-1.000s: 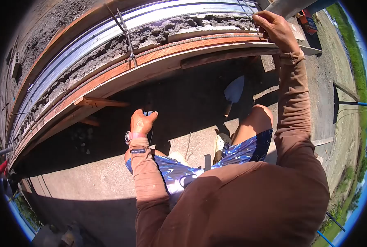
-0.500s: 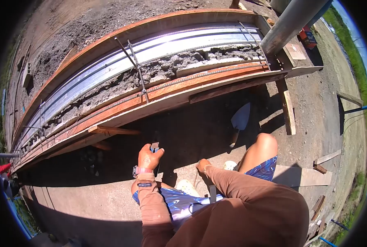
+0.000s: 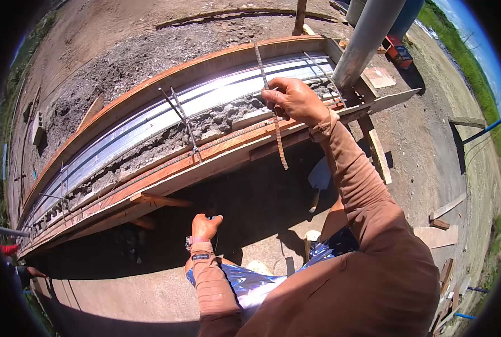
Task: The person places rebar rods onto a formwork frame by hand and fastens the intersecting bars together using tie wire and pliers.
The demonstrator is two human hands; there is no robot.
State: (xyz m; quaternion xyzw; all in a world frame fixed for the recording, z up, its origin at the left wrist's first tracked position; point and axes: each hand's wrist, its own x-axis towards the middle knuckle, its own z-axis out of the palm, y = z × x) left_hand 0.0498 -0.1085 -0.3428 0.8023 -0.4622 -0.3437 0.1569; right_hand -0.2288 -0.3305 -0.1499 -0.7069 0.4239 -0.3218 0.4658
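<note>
Ribbed steel bar (image 3: pixel 280 146): pinched in right hand (image 3: pixel 298 101), long axis crossing the formwork (image 3: pixel 222 160). Left hand (image 3: pixel 205 227): partly curled, contents unclear.

Right hand (image 3: pixel 296 101): we pinch a ribbed bar (image 3: pixel 280 143), its ends reaching toward far and near sides.
Left hand (image 3: pixel 205 227): our fingers curl round a small item (image 3: pixel 211 217), mostly hidden.
Form (image 3: pixel 216 153): runs near left to far right, rough concrete (image 3: pixel 222 117) inside.
Trowel (image 3: pixel 320 175): on the ground, right of our left hand.
Post (image 3: pixel 368 42): at the form's right end.
</note>
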